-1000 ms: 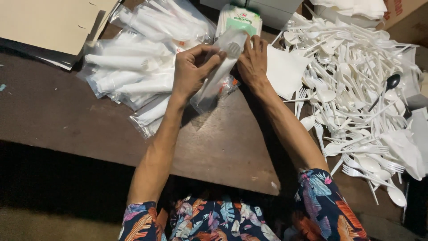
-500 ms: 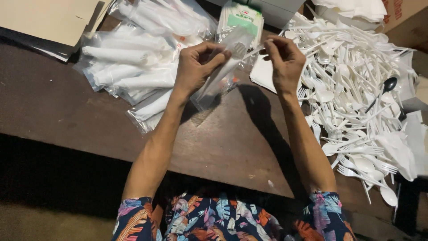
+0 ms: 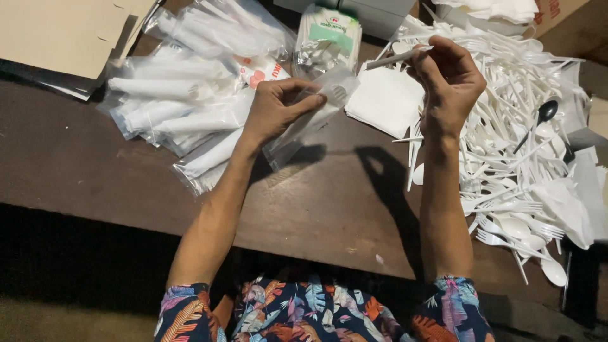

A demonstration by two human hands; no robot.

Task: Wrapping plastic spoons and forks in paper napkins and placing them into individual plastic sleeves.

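Clear plastic sleeve (image 3: 310, 120) is pinched open in the left hand (image 3: 278, 111) above the desk (image 3: 95, 171); right hand (image 3: 446, 79) pinches a white utensil (image 3: 399, 57), which needs sliding inside.

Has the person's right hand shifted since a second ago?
Yes. The right hand has moved right, away from the clear bag in the left hand, and is now over the white cutlery pile.

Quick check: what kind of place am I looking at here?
Likely a small packing bench: a heap of loose white plastic cutlery, a pile of filled clear bags, and napkins on a dark wooden table.
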